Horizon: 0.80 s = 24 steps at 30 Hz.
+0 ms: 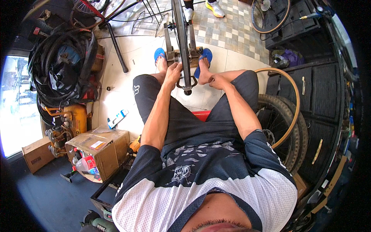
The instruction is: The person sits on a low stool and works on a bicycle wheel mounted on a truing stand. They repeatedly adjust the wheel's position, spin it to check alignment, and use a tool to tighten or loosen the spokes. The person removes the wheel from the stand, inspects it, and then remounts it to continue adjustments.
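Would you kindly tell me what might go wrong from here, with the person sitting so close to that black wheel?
The bare left hand is right beside the black wheel, so fingers might get rubbed or pinched if it turns.

Toes show in the open blue sandals flanking the wheel, so a dropped part could hurt them.

The tan hoop stands near the right knee; a sideways nudge might topple it.

The tyre (181, 36) is black, sandals (208, 52) blue, far tiles (241, 42) checkered.
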{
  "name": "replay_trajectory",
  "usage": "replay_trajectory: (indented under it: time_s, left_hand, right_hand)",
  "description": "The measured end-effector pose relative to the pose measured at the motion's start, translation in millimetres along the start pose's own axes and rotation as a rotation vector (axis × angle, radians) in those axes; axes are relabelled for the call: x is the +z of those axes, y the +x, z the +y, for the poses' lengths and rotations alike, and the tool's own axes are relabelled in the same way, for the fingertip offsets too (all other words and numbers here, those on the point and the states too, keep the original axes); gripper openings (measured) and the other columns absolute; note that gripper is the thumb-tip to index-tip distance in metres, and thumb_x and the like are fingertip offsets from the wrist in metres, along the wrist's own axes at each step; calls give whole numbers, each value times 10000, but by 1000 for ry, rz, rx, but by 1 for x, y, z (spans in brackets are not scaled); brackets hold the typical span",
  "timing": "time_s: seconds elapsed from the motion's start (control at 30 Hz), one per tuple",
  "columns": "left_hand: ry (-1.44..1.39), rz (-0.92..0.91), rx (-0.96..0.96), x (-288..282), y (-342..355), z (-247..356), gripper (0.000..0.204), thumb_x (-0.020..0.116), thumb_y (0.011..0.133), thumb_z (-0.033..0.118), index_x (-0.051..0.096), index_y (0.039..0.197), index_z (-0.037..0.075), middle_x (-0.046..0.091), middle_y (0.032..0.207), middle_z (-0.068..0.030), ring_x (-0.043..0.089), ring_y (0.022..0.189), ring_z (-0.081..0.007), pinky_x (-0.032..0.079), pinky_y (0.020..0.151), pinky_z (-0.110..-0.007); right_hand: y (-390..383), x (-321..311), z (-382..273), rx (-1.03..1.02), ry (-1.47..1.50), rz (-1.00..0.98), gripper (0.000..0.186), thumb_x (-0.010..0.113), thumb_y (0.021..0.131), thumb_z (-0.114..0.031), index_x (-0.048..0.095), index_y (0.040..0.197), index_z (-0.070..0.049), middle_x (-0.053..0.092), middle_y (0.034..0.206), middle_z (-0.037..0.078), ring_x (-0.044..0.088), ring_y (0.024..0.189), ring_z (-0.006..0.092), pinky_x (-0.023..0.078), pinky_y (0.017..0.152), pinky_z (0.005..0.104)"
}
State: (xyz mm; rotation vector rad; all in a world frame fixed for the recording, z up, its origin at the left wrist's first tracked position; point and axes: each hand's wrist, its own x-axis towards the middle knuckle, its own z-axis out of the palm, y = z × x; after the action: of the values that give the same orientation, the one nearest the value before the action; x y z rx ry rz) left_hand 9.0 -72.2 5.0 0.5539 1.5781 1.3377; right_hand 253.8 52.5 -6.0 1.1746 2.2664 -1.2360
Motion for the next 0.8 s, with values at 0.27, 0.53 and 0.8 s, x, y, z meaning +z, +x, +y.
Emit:
replay_trajectory:
  time_s: [0.27, 0.53, 0.8]
  left_hand:
    - [321, 70, 184, 3, -18, 43, 401, 561, 1019, 351, 671, 921, -22, 619, 739, -88, 556, 704, -172, 450, 674, -338]
    - [286, 59, 259, -4, -26, 128, 415, 578, 1014, 354, 708, 1076, -36, 735, 922, -162, 674, 859, -224, 501, 807, -345]
    - [14, 123, 317, -7, -53, 171, 317, 590, 1038, 272, 684, 1109, -23, 725, 978, -108, 654, 934, -154, 492, 842, -295]
  right_hand:
    - [-6, 0, -3, -56, 9, 24, 321, 692, 797, -165, 722, 1075, -6, 723, 878, 160, 664, 709, 248, 524, 628, 378]
    - [13, 11, 18, -117, 16, 48, 300, 702, 791, -143, 730, 1060, -14, 733, 886, 158, 685, 767, 249, 534, 683, 373]
    - [12, 10, 9, -85, 12, 37, 283, 709, 781, -145, 737, 1034, -22, 740, 913, 155, 692, 795, 244, 538, 709, 371]
